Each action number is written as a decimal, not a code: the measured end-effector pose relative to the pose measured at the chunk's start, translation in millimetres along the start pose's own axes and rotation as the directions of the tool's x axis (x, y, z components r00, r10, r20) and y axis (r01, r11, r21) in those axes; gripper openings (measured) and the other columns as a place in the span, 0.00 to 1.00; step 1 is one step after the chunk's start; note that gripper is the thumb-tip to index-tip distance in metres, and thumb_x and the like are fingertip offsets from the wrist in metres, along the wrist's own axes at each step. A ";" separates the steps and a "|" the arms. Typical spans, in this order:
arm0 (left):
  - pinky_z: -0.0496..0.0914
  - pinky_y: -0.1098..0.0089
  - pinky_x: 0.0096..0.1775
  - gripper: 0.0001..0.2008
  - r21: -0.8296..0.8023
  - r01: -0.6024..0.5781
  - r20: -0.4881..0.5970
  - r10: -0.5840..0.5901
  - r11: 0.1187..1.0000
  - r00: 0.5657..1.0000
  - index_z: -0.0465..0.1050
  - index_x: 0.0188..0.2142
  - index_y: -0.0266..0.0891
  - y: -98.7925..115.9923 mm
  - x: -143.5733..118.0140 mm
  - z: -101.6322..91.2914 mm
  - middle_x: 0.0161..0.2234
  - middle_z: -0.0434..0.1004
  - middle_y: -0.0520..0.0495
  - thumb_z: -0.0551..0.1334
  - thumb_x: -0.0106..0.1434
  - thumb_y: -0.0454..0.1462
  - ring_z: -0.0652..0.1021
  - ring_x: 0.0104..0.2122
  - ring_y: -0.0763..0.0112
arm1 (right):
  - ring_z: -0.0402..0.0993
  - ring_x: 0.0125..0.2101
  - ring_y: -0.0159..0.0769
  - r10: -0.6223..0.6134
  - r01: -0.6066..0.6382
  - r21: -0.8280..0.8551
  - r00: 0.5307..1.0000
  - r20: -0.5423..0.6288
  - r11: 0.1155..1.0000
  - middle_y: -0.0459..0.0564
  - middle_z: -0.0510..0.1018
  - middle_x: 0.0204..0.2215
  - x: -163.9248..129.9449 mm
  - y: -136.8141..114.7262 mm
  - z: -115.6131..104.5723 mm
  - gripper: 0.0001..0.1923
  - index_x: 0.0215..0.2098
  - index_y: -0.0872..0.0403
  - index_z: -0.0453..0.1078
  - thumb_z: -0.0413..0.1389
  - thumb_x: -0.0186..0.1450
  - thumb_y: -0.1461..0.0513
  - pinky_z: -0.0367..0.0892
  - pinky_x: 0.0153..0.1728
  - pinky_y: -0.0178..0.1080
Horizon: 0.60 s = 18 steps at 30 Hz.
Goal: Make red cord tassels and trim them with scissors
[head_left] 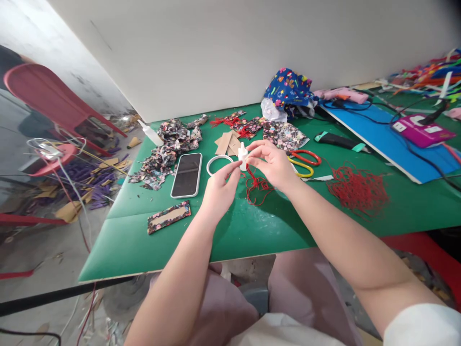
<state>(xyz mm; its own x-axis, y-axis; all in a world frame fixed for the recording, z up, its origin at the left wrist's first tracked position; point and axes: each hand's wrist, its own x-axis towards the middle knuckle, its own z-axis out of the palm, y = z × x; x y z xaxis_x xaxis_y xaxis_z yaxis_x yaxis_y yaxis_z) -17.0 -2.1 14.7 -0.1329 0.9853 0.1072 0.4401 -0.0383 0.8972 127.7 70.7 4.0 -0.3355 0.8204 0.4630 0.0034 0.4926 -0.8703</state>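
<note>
Fingertips (237,165) of the left hand (222,185) and the right hand (273,164) came close together at a small white bottle (242,153), over the green table (248,240). The fingers were drawn in narrow (whether they pinched the bottle or the red cord (257,183) just below, I could not tell). A white ring (208,166) lay just left of the bottle, with a phone (186,175) beside it. Scissors (304,165) with red and yellow handles lay near the right hand.

Both forearms (180,269) slanted over the near edge of the tabletop (252,242), left hand (220,187) and right hand (272,164) (fingers (258,151) bent) close together.
</note>
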 end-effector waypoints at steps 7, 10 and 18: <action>0.70 0.69 0.43 0.21 -0.466 0.018 0.059 0.010 0.885 0.998 0.67 0.51 0.39 2.9 -1.7 11.0 0.40 0.77 0.46 0.59 0.59 0.40 0.77 0.38 0.71 | 0.67 0.48 0.35 -0.016 0.016 -0.006 0.999 0.035 1.000 0.48 0.69 0.42 -4.6 -2.5 4.8 0.04 0.28 0.51 0.72 0.59 0.58 0.59 0.60 0.54 0.46; 0.72 0.69 0.38 0.20 -0.498 0.080 0.084 -0.043 0.863 0.995 0.69 0.49 0.38 3.6 -3.5 13.2 0.32 0.78 0.49 0.62 0.56 0.37 0.78 0.30 0.73 | 0.68 0.47 0.35 0.007 -0.008 0.072 1.000 0.019 0.997 0.48 0.70 0.42 -3.8 0.2 4.9 0.05 0.29 0.51 0.72 0.59 0.57 0.58 0.61 0.53 0.45; 0.71 0.73 0.28 0.15 -0.489 0.201 0.133 -0.154 0.849 0.979 0.73 0.41 0.34 5.6 -3.7 11.9 0.34 0.80 0.44 0.63 0.55 0.38 0.78 0.27 0.73 | 0.70 0.43 0.33 0.051 -0.033 0.176 0.994 -0.098 0.984 0.46 0.72 0.38 3.1 3.5 -3.8 0.06 0.27 0.51 0.71 0.60 0.57 0.58 0.65 0.47 0.40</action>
<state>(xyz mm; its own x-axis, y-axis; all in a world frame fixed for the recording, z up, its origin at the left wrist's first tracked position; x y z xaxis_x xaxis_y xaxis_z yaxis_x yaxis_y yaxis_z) -3.5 -4.1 14.2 -0.0795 0.9927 -0.0907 -0.0871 0.0837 0.9927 130.3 76.0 3.0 -0.2413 0.8687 0.4325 -0.1516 0.4065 -0.9010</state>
